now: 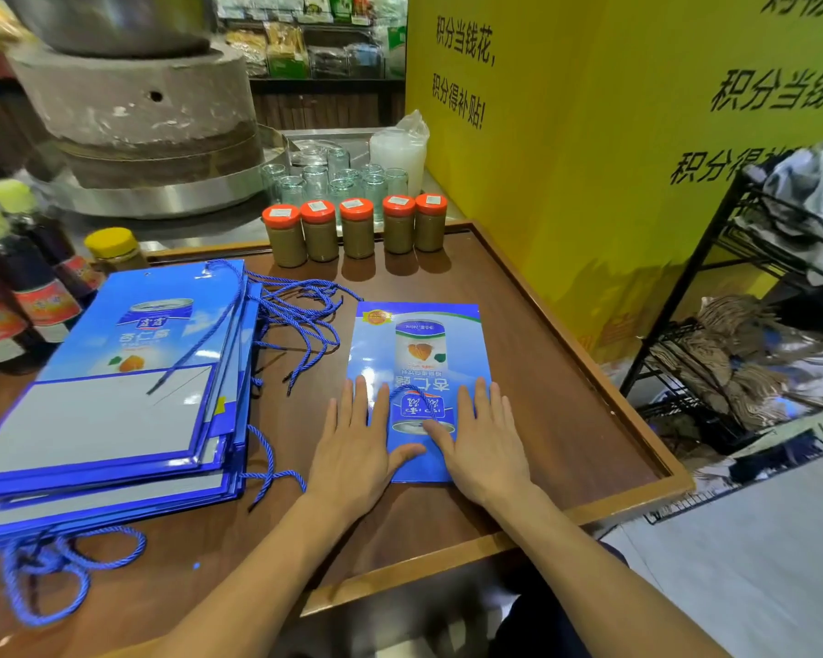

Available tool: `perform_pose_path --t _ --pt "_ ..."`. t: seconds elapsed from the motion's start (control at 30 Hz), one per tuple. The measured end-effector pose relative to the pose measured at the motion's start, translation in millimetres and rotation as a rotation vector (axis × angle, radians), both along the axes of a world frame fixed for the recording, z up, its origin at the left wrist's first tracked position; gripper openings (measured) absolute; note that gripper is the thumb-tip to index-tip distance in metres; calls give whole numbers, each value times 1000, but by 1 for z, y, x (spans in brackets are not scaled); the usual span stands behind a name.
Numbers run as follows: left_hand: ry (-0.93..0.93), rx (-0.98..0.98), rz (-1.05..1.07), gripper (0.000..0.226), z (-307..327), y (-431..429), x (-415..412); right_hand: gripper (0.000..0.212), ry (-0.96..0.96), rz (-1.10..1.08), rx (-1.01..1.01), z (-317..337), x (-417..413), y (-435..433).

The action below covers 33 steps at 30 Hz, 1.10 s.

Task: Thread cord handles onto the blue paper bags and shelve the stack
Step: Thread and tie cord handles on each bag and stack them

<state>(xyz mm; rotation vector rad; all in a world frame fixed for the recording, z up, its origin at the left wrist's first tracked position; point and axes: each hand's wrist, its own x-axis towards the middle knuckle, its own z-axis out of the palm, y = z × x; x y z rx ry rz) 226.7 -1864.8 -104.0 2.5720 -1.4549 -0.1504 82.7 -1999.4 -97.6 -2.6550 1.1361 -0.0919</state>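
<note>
A flat blue paper bag lies on the wooden table in front of me. My left hand and my right hand press flat on its near end, fingers straight, thumbs nearly meeting. A blue cord loop lies on the bag between my hands. To the left sits a stack of blue paper bags with cord handles. Loose blue cords trail between the stack and the single bag. More cord hangs at the stack's near left corner.
Several orange-capped jars stand in a row at the table's far edge, empty glasses behind them. Dark bottles and a yellow-lidded jar crowd the far left. A black wire shelf rack stands to the right, beside a yellow panel.
</note>
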Motion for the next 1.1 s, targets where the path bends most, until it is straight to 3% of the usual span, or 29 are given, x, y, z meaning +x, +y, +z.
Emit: perform_pose_path --t 0.07,0.2,0.33,0.4,0.47,0.63,0.8,1.1 --pt "-4 -1 -14 121 -3 -2 2 124 11 12 12 0 2 -2" --pt "67 -4 35 126 1 -3 -2 96 97 60 -56 2 8 -9" --pt "266 -141 60 94 17 1 -8 107 113 14 -179 12 -2 -16" --pt "338 -231 4 88 23 8 -10 96 58 -36 -169 20 -14 -22" --pt "251 -214 -33 90 26 19 -13 86 -13 -37 -82 22 -30 -25" --pt "203 -67 56 92 30 46 -25 103 21 115 138 19 -74 -25" --pt "307 -171 98 86 37 37 -29 93 -22 130 140 24 -82 -24" --pt "286 -187 94 74 47 -23 -38 75 -9 61 118 32 -77 -71"
